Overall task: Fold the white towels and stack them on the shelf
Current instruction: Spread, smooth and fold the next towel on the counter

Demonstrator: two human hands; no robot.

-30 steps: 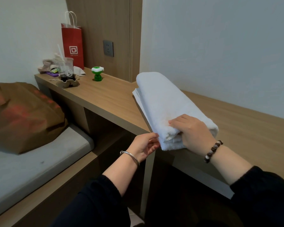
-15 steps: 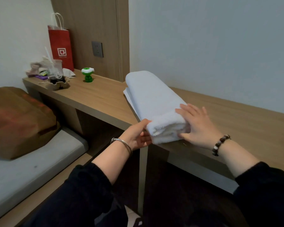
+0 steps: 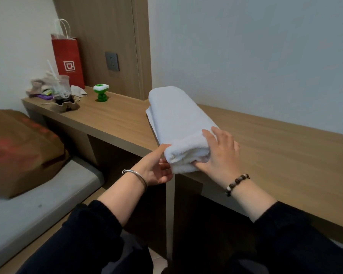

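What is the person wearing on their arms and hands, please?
The left hand and right hand are bare. Black sleeves cover both arms to mid-forearm. The left wrist carries a plain silver bangle, the right a bracelet of brown and white beads.

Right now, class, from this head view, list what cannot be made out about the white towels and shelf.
How many white towels: head view, folds merge; left hand and right hand cover the near end's corners.
Space under the shelf: head view, too dark.
Clutter behind the plastic cup: head view, small, blurred.
Brown bag: head view, cut by the left edge.
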